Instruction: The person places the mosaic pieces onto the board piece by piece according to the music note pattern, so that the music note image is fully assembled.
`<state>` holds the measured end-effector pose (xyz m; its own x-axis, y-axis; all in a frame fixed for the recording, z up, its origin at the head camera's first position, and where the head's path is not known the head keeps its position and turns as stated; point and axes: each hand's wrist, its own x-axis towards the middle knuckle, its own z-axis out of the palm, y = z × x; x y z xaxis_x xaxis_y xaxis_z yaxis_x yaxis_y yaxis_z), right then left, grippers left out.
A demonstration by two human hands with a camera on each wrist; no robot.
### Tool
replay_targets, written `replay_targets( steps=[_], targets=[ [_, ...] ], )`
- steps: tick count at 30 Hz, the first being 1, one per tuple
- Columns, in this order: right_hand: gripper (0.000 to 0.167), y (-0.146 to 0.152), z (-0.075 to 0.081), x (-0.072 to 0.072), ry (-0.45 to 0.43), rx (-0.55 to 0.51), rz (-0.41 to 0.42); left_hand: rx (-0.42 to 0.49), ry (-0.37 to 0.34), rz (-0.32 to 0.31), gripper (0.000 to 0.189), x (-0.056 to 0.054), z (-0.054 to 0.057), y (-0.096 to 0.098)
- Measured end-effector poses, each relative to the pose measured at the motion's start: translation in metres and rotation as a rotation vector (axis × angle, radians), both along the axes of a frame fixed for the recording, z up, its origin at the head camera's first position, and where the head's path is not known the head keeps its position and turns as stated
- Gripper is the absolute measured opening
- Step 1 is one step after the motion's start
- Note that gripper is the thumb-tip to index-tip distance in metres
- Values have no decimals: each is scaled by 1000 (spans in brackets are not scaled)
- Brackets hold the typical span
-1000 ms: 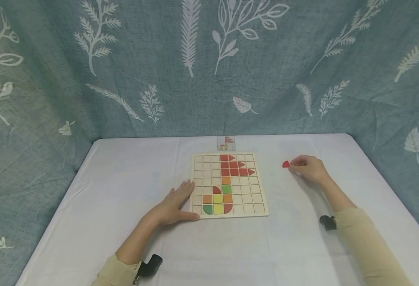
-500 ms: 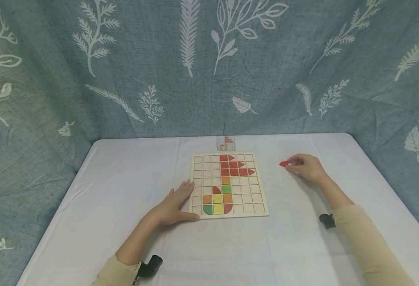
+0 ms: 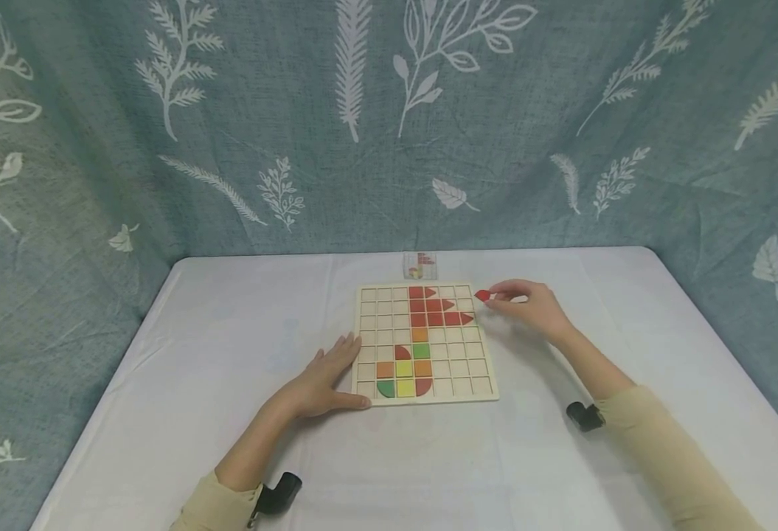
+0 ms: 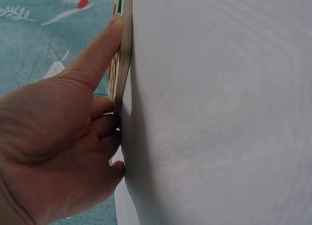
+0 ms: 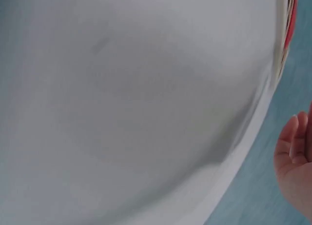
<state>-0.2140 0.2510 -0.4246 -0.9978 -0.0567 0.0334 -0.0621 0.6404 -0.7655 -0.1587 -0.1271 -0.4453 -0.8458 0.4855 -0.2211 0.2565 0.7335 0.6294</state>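
Note:
A pale wooden grid board [image 3: 451,365] lies mid-table with coloured pieces in some of its squares. Three red rows with pointed ends [image 3: 435,319] fill its upper part; orange, green, yellow and red pieces sit lower down. My left hand [image 3: 318,383] rests against the board's left side, fingers straight and the thumb at the near left corner; the left wrist view shows the thumb along the board's edge [image 4: 125,54]. Between thumb and fingertips my right hand [image 3: 531,306] pinches a small red piece with a curved side [image 3: 483,295], held at the board's upper right edge.
Behind the board a small pattern card [image 3: 419,265] shows a similar coloured figure. White cloth [image 3: 389,464] covers the table. A blue-green curtain [image 3: 389,184] with white leaf prints hangs along the far edge and both sides. Black wrist cameras [image 3: 279,494] sit at both sleeves.
My right hand has carried the red piece leftward, from the cloth right of the board to the board's edge, and the piece has turned in the fingers. The left hand stays put.

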Motion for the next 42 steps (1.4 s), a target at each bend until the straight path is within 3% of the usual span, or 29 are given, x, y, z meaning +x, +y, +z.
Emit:
replay_targets(
  steps=[6, 12, 15, 20, 29, 36, 42],
  targets=[
    [30, -54, 2, 5, -14, 7, 201, -1, -5, -5, 104, 0, 1, 1],
    [19, -101, -5, 6, 17, 155, 429, -1, -9, -18, 104, 0, 2, 0],
    [17, -118, -7, 6, 34, 217, 492, 1, -13, -18, 104, 0, 3, -1],
    [18, -134, -8, 7, 42, 281, 511, 2, -18, -16, 103, 0, 4, -1],
    [23, -142, -7, 12, 22, 251, 530, -5, -18, -11, 103, -1, 4, -1],
    [21, -143, -10, 10, 126, 311, 610, -4, -20, -6, 104, 0, 4, -1],
    [21, -141, -8, 13, 118, 335, 604, -5, -22, -8, 104, 0, 4, 0]
  ],
)
